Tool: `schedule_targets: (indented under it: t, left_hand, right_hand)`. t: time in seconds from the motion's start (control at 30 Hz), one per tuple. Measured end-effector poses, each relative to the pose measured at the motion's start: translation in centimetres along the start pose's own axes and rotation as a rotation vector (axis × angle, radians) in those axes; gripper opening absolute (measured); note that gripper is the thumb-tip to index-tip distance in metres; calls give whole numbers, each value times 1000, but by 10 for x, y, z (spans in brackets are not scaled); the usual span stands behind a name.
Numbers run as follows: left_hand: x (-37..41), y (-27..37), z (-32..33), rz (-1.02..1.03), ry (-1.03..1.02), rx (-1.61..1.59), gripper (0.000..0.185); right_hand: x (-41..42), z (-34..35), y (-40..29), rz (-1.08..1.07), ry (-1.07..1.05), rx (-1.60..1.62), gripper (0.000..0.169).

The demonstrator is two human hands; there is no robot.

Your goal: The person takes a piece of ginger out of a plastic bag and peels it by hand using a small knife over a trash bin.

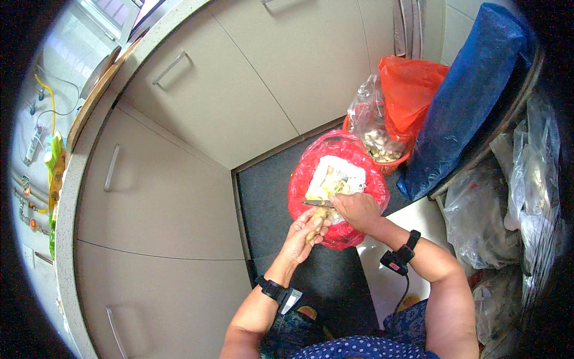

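My left hand (302, 235) holds a knobbly piece of ginger root (319, 221), its fingers wrapped around the lower part. Gripped in my right hand (356, 210) is a small knife or peeler with a dark blade (316, 203), which lies against the top end of the root and points left. Both hands are over a bin lined with a red plastic bag (299, 190). Inside the bag are a white printed wrapper (354, 172) and pale yellowish scraps (323, 190) just beyond the blade. My right fingers hide the tool's handle.
Behind the bin stands a red basket (391, 167) with a clear bag and a red plastic bag (410, 96). A blue plastic cover (471, 94) and clear plastic bags (480, 220) are on the right. Beige cabinets (179, 215) and a speckled countertop edge (74, 197) border the left.
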State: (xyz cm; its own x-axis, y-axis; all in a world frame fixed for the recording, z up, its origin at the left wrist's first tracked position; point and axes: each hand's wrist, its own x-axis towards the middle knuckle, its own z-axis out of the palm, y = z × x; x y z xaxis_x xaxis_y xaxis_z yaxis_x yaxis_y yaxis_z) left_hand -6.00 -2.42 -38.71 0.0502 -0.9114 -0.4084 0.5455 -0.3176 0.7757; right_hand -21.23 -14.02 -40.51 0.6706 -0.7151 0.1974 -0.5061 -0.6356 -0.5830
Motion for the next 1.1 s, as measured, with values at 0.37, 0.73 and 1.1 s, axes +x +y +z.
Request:
schedule_targets:
  t: [0.37,0.73,1.1]
  left_hand:
    - [10,-5,1,27,101,-77,30]
    - [10,-14,1,87,20,223,28]
    - [13,-18,2,124,-14,91,25]
  right_hand:
    - [2,-13,-2,-48,-31,-193,27]
    - [-2,-3,-10,-53,18,14,37]
    - [1,-10,1,43,16,-131,30]
